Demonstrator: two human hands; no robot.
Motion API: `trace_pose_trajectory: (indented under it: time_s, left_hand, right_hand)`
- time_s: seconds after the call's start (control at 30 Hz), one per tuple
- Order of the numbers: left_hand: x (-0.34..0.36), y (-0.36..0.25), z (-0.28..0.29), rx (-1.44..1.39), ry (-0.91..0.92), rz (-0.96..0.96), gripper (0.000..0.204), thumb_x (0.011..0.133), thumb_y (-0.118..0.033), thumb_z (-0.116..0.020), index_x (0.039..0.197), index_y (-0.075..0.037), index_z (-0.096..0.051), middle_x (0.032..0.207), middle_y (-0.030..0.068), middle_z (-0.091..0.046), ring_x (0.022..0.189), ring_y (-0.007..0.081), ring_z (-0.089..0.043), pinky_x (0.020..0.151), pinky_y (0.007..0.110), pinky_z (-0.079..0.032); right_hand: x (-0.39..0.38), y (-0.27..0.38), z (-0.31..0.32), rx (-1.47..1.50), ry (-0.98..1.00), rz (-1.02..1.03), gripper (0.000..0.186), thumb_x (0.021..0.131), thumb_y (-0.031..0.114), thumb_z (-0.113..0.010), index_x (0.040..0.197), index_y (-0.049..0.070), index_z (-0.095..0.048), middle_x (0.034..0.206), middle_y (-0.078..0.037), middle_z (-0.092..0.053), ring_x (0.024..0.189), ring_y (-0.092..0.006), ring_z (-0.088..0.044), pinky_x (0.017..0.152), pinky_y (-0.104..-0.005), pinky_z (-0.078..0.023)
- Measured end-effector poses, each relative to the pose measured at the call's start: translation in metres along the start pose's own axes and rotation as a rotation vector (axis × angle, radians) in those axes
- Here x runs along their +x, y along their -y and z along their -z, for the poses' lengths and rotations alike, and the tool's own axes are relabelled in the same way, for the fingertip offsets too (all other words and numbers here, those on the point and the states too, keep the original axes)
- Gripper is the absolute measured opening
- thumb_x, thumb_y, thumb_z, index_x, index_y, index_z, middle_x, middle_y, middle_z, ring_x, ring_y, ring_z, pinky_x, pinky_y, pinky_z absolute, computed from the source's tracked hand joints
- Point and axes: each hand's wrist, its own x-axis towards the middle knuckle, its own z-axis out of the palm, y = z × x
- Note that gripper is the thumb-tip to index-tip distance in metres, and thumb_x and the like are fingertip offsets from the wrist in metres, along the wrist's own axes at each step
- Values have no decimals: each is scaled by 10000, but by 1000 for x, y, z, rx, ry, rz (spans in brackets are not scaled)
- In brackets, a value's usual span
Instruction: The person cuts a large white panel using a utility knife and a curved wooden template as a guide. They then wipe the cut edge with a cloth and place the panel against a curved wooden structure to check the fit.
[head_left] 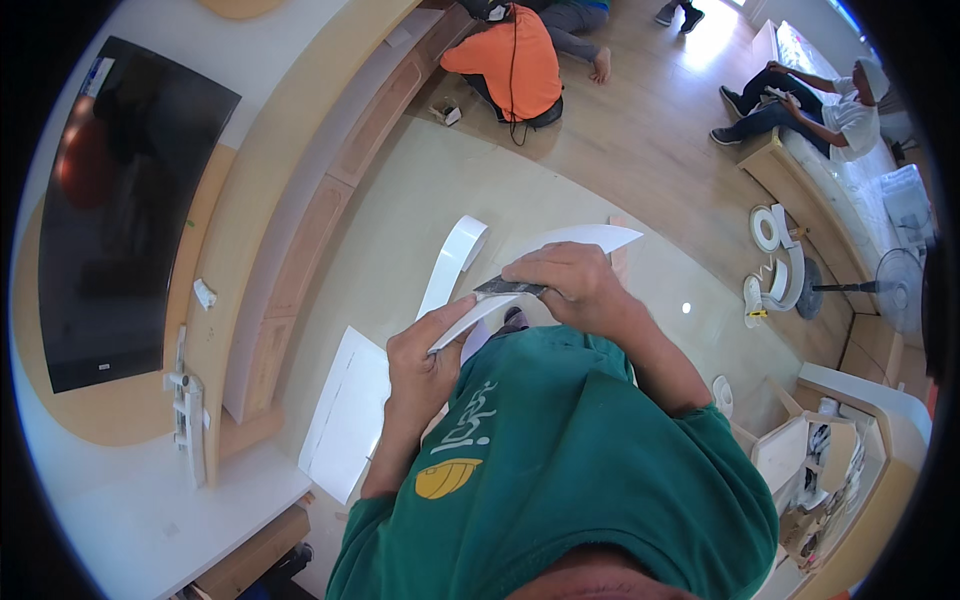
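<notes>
In front of my chest, my left hand (425, 350) is closed round the near end of a curved white strip (590, 235). The strip bends away to the right and tapers toward its far end. My right hand (572, 280) is closed on a dark grey flat piece (510, 287), pressed against the strip's edge between my hands; it looks like sandpaper, but its kind is not certain. My right fingertips are partly hidden behind it. Beyond my hands, another curled white strip (457, 255) stands on the floor.
A white sheet (345, 410) lies at my left by a low wooden cabinet (335, 200). A person in orange (515, 65) crouches ahead; another person (840, 110) sits on a bed at the right. White edging coils (768, 228) and a standing fan (895, 288) are at the right.
</notes>
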Motion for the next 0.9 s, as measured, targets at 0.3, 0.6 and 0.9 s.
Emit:
trace_pose_trajectory:
  time_s: [0.3,0.6,0.9]
  left_hand:
    - [93,7,-75,370,-174,-132,126,866,-41,-673,982,5,-695,830,106,-697,707,207,-658,654,280,-510]
    - [145,-32,-140,84,-250,156,159,844,10,-680,997,3,-720,895,135,-737,785,206,-713,712,262,-526]
    - [164,-23,-154,462,-268,22,172,858,-56,-679,1014,14,-703,892,98,-721,818,162,-663,757,298,-514]
  right_hand:
    - [75,-60,56,21,24,289,418,702,21,-667,1118,55,-667,1090,-101,-686,994,-282,-665,884,-379,-527]
    - [55,-199,161,-230,14,169,304,751,72,-647,1055,70,-668,1017,-84,-707,988,-266,-671,916,-414,-513]
    - [119,-143,126,164,45,566,275,797,109,-619,1062,64,-676,1094,-101,-677,1008,-301,-662,954,-447,-513]
